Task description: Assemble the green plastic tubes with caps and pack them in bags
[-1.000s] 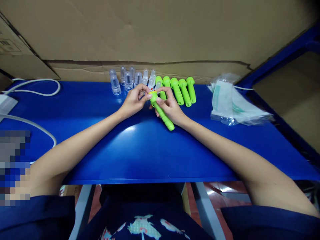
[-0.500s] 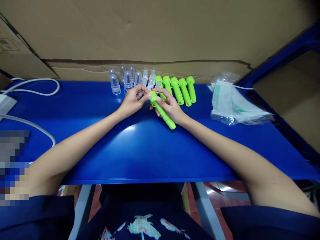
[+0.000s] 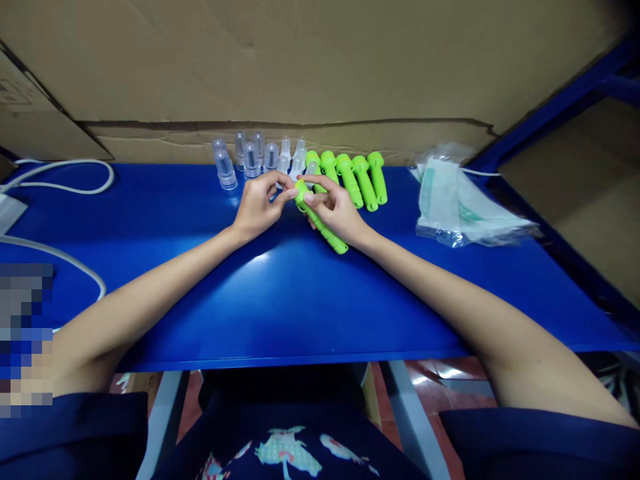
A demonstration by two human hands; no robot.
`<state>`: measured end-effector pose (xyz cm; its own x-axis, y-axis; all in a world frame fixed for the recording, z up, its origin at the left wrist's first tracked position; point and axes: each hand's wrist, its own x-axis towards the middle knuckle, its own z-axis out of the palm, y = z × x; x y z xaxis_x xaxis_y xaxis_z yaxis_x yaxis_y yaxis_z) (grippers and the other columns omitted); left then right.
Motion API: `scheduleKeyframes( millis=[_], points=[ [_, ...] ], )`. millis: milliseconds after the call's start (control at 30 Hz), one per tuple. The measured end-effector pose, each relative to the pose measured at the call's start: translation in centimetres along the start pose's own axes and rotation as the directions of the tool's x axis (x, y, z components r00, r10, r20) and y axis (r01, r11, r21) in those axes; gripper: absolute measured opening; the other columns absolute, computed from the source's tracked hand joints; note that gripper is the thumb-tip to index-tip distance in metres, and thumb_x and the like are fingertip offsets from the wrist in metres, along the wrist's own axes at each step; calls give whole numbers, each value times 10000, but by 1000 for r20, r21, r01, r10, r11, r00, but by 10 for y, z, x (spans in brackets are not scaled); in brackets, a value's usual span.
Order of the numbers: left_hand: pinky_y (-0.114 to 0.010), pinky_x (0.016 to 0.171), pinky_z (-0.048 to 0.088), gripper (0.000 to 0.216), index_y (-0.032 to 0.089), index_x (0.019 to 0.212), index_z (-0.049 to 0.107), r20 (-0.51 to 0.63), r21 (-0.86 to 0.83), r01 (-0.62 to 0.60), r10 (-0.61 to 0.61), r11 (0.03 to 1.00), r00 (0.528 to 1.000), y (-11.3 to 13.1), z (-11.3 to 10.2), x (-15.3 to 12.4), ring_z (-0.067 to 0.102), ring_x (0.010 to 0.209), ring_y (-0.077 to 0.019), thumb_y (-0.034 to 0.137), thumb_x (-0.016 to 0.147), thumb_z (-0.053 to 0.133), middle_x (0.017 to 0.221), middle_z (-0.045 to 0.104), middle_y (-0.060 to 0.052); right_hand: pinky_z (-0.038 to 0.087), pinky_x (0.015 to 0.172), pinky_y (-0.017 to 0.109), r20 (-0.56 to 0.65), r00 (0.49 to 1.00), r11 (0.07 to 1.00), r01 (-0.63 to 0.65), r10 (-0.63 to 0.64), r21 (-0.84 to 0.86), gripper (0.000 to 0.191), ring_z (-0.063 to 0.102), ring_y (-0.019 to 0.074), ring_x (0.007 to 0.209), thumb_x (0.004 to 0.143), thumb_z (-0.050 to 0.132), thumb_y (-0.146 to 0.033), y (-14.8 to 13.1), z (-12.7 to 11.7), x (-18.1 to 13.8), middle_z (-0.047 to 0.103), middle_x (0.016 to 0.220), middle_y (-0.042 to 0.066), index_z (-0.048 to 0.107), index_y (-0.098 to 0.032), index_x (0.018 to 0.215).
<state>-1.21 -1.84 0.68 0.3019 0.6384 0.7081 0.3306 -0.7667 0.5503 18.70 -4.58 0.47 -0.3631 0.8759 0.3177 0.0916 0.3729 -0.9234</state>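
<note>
A lime-green flashlight point(image 3: 329, 233) with a ribbed handle slants between my hands, its wide head up and to the left, its thin tail down and to the right. My right hand point(image 3: 337, 208) grips it just below the head. Thumb and fingers of my left hand point(image 3: 263, 203) are pinched at the head's rim. A small red spot shows near the head; what it belongs to I cannot make out. Right behind my fingers stand small clear-topped white pieces point(image 3: 285, 148), partly hidden. Several more green flashlights point(image 3: 375, 177) lie in a row beyond my right hand.
Several clear plastic tubes point(image 3: 225, 167) stand at the back left of the blue table point(image 3: 240, 300). Clear bags with white and green sheets point(image 3: 450, 203) lie on the right. White cables point(image 3: 65, 190) loop on the left. A cardboard wall point(image 3: 300, 67) closes off the back.
The view has shifted slightly. Both hands stay on the green flashlight, whose head is turned a little, and more of it is covered by my right thumb.
</note>
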Motion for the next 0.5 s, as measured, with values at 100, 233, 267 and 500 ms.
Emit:
scheduleKeyframes(
  millis=[100,233,267,500],
  points=[
    [-274,619,409,433,181,846,631,-27,67,-78,80,995,996,5,0,-1,521,629,-121,583,997,577,769,657,-28,458,498,276,-8,1000,996,26,-27,-81,665,546,140,504,930,630,-734,-3,2,-2,548,669,-42,499,-228,1342],
    [-289,709,471,385,189,849,604,-57,133,-197,206,971,977,8,2,-3,622,749,-158,509,1044,518,809,679,-48,455,492,282,-56,996,987,61,-69,-148,667,499,148,513,952,608,-718,-3,5,-6,480,664,-55,438,-263,1409],
    [-290,717,477,365,190,852,600,-63,152,-217,229,964,972,8,3,-3,627,758,-160,481,1053,510,812,676,-47,459,491,281,-67,994,984,70,-82,-162,674,487,147,518,955,607,-714,-3,6,-6,467,674,-54,422,-270,1429],
    [-318,799,512,315,192,892,664,-47,220,-209,225,953,973,4,3,-2,655,857,-178,438,1047,541,895,691,-49,483,473,276,-96,985,972,125,-146,-199,598,473,133,509,976,573,-710,1,8,-7,440,684,-44,518,-274,1382]
  ],
)
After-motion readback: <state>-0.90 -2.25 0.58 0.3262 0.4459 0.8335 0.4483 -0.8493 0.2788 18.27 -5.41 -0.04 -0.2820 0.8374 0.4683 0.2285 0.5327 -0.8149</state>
